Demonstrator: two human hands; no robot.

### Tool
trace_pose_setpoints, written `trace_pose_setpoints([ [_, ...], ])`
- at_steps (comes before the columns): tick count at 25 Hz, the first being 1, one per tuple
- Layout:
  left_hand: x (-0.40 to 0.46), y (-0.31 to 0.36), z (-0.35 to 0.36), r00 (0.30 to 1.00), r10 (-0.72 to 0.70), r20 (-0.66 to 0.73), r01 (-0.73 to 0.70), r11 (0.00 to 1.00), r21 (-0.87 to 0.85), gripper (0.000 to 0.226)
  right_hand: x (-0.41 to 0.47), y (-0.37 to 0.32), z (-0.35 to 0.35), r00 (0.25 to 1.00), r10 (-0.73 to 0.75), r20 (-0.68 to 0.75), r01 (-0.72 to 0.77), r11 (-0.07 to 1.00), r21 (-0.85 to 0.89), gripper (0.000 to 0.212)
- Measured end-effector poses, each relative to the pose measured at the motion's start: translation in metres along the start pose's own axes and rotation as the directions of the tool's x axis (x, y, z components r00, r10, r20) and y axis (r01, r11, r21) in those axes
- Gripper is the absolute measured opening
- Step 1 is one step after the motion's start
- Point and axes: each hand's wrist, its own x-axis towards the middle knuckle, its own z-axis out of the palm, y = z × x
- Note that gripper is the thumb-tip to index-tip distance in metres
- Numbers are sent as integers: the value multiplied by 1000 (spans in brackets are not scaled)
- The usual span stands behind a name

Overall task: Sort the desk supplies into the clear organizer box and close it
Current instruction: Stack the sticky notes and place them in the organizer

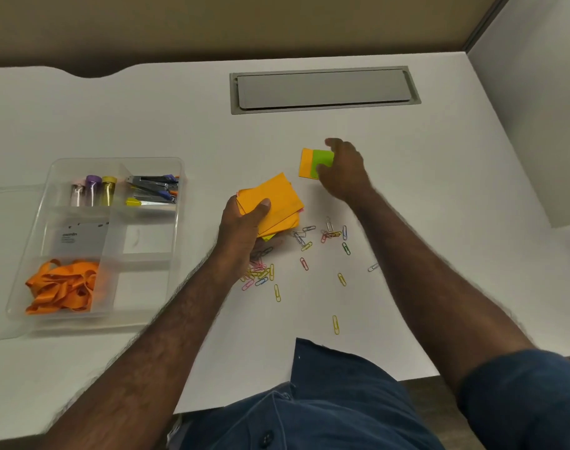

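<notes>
— At the middle of the white desk (179, 125), what has each hand got?

— My left hand (241, 228) grips a stack of orange square sticky notes (273, 203), thumb curled over the top. My right hand (343, 170) is down on a smaller pad of orange and green sticky notes (312, 162) lying on the desk; the fingers curl round its green edge, so I judge it is pinching the pad.

— And how far along is the sorting?

— About halfway, I'd say. The clear plastic organizer box (176, 228) on the left, well apart from the hands, has small capped tubes (93, 190) and staplers or clips (153, 190) in its far compartments and orange rubber bands (62, 287) in a near one. Left to do: both note pads, the loose coloured paper clips (306, 251) scattered near the hands, then closing it.

— Anything unclear?

— Some clips hide under my left wrist. A grey card in the middle compartment is blurred. The lid seems to run off the left edge.
</notes>
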Motion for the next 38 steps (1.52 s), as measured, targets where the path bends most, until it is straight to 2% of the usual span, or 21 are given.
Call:
trace_pose_setpoints([
  [2, -2, 1, -4, 1000, -6, -4, 6, 1000, -8, 88, 15, 12, 0, 998, 7, 62, 6, 977, -213, 77],
  [3, -2, 0, -6, 1000, -7, -4, 7, 1000, -16, 89, 18, 15, 3, 996, 3, 86, 20, 962, -274, 78],
  [5, -1, -2, -11, 1000, -9, -4, 9, 1000, -25, 95, 18, 17, 9, 999, -3, 47, 18, 944, -328, 78],
  [7, 0, -5, -15, 1000, -23, -9, 23, 999, -34, 101, 19, 16, 13, 997, 79, -18, -81, 949, -306, 83],
  [10, -4, -3, -17, 999, -31, -8, 31, 999, -38, 92, 26, 15, 7, 950, 312, 26, -298, 927, -226, 92],
  [12, -6, -1, -18, 999, -31, -13, 31, 999, -44, 85, 29, 17, 3, 926, 373, 56, -357, 914, -191, 94],
  [15, -7, -2, -24, 999, -44, -13, 44, 998, -47, 80, 20, 19, 3, 918, 396, 28, -386, 907, -168, 97],
  [17, -5, -4, -29, 999, -44, -24, 43, 999, -29, 68, 13, 22, 6, 939, 345, 13, -341, 933, -114, 92],
  [20, -7, -3, -38, 1000, -18, -18, 17, 999, -28, 64, 1, 28, 13, 963, 267, -16, -259, 944, 206, 69],
  [23, -15, 1, -47, 1000, -4, -18, 4, 1000, -18, 66, -12, 28, 18, 950, 313, -2, -282, 859, 428, 53],
  [27, -28, 11, -61, 1000, 19, 1, -19, 999, -35, 69, -30, 13, 8, 963, 258, 81, -256, 776, 577, 34],
  [31, -33, 18, -76, 999, 38, 37, -37, 999, -35, 59, -70, -25, -10, 979, 134, 153, -203, 619, 759, 37],
  [33, -34, 21, -80, 998, 38, 49, -37, 999, -32, 52, -94, -47, -7, 980, -2, 197, -158, 585, 795, 38],
  [35, -38, 26, -81, 998, 33, 58, -31, 999, -34, 32, -117, -68, 0, 970, -119, 212, -98, 607, 788, 36],
  [38, -44, 31, -82, 994, 25, 108, -16, 997, -77, 27, -138, -91, 16, 969, -198, 146, 65, 780, 623, 34],
])
